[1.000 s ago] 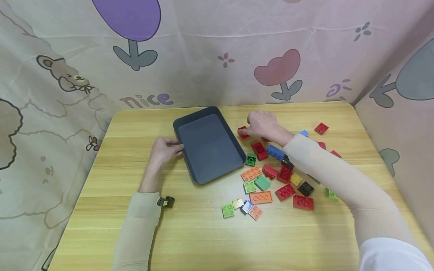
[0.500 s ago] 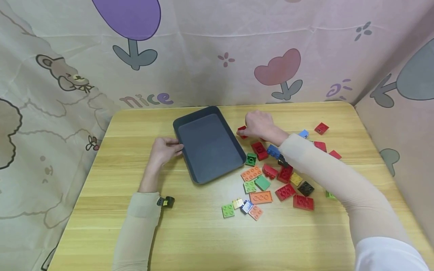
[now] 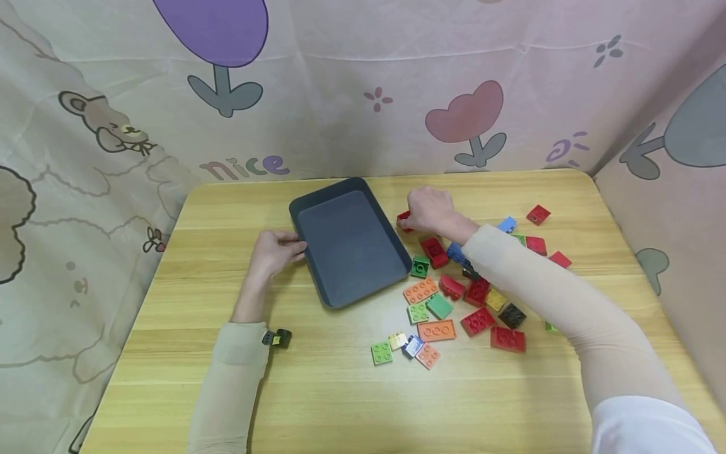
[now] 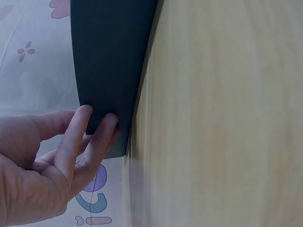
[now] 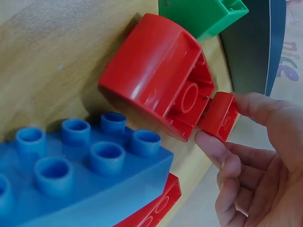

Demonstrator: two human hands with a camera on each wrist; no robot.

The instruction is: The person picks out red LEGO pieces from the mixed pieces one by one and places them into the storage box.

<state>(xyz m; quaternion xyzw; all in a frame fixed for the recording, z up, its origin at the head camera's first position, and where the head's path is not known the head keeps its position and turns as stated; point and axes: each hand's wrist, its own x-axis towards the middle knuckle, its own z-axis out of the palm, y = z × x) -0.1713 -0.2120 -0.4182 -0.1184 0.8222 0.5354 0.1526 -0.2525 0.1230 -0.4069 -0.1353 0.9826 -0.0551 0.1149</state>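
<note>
The dark grey tray [image 3: 351,246] lies on the wooden table, left of the loose toy bricks. My left hand [image 3: 275,253] grips its left wall; in the left wrist view, fingers [image 4: 97,142] lie against the outer side of the tray wall [image 4: 111,61]. Beyond the tray's right side, my right hand [image 3: 432,211] pinches a small red toy brick [image 5: 220,116] between thumb and fingertip. This brick [image 3: 403,221] is partly covered by the hand in the head view. Close by are a larger red curved brick [image 5: 142,66] and a blue studded brick [image 5: 94,179].
Several red, green, orange, yellow, blue and black bricks are scattered right of the tray, among them an orange brick [image 3: 436,331] and a black one [image 3: 512,316]. One red brick [image 3: 537,215] lies at the far right. A printed cloth [image 3: 351,113] hangs behind the table.
My right hand and forearm have shifted slightly left, uncovering more of the bricks behind the arm. The left hand and the tray have stayed in place.
</note>
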